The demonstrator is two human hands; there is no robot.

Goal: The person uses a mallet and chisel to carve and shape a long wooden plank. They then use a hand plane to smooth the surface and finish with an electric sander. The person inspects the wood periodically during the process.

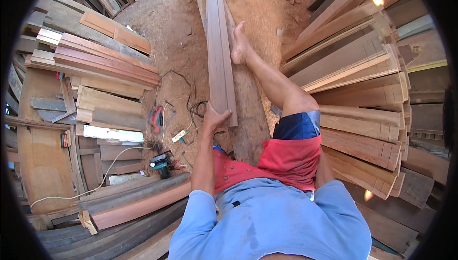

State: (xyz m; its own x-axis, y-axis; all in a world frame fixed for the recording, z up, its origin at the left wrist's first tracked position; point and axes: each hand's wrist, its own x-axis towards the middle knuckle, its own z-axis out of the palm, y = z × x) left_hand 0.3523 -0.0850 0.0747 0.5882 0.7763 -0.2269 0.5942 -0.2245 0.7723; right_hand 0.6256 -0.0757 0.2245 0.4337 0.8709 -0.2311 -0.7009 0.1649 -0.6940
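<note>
My left hand (217, 116) is closed on the near end of the long brown wooden boards (218, 59). Its thumb lies across their top face, while the other fingers are mostly hidden at the left side. The narrow boards lie side by side and run away from me, over a wider worn plank (249, 112). Beside them, my bare right foot (241, 50) rests near the plank's right edge. My right forearm (325, 167) passes beside my right thigh and the red cloth (291, 157) on my lap; the right hand is hidden.
Left of me lie a teal-and-black power tool (163, 163), a red tool (155, 118), a pale power strip (179, 136) and loose cords (191, 102). Stacked planks (107, 59) fill the left side. More stacked boards (355, 116) fan out close on the right. Sawdust (262, 2) covers the ground.
</note>
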